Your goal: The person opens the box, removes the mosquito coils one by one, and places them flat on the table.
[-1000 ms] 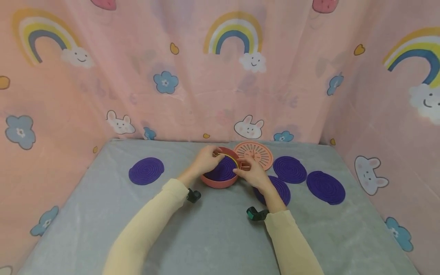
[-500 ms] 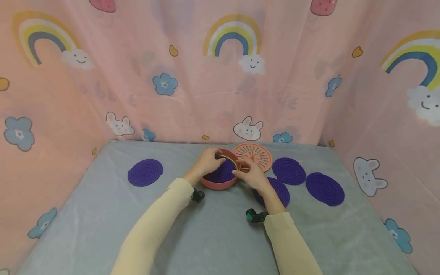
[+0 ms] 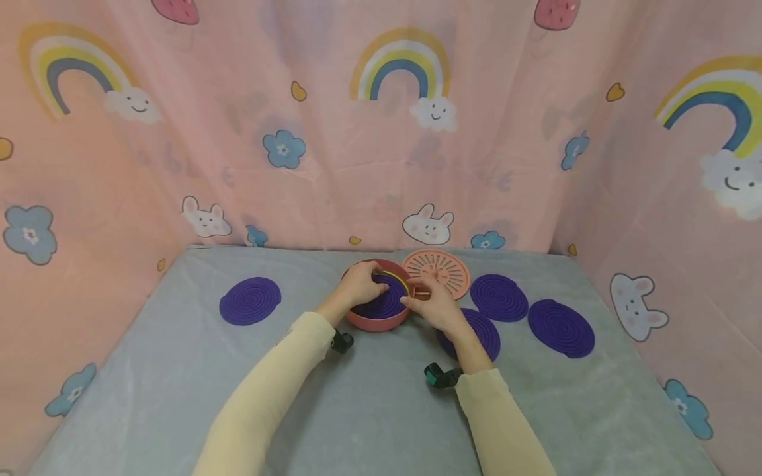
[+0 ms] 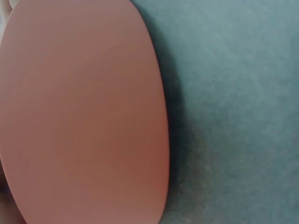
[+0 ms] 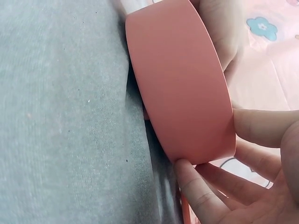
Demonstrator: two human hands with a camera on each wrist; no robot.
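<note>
A round pinkish-red holder (image 3: 376, 324) sits on the table with a purple spiral coaster (image 3: 391, 301) inside it. A yellow edge shows along the coaster's far right side. My left hand (image 3: 358, 284) reaches over the holder's left side, pinching the coaster near its far edge, thumb on its face; the fingertips are partly hidden. My right hand (image 3: 437, 303) grips the holder's right side. In the right wrist view its thumb presses the rim and a finger lies near the base of the holder (image 5: 180, 84). The left wrist view shows mostly the holder's outer wall (image 4: 88, 112).
A peach slotted disc (image 3: 443, 268) lies behind my right hand. Purple spiral coasters lie on the grey cloth: one at left (image 3: 250, 301), others at right, such as the near coaster (image 3: 485, 334), the middle coaster (image 3: 499, 297) and the far-right coaster (image 3: 561, 328). A printed pink curtain surrounds the table.
My left hand has shifted slightly lower into the holder, its thumb further onto the coaster, and the left forearm has moved a little right. My right hand keeps its grip. The head view has tilted slightly.
</note>
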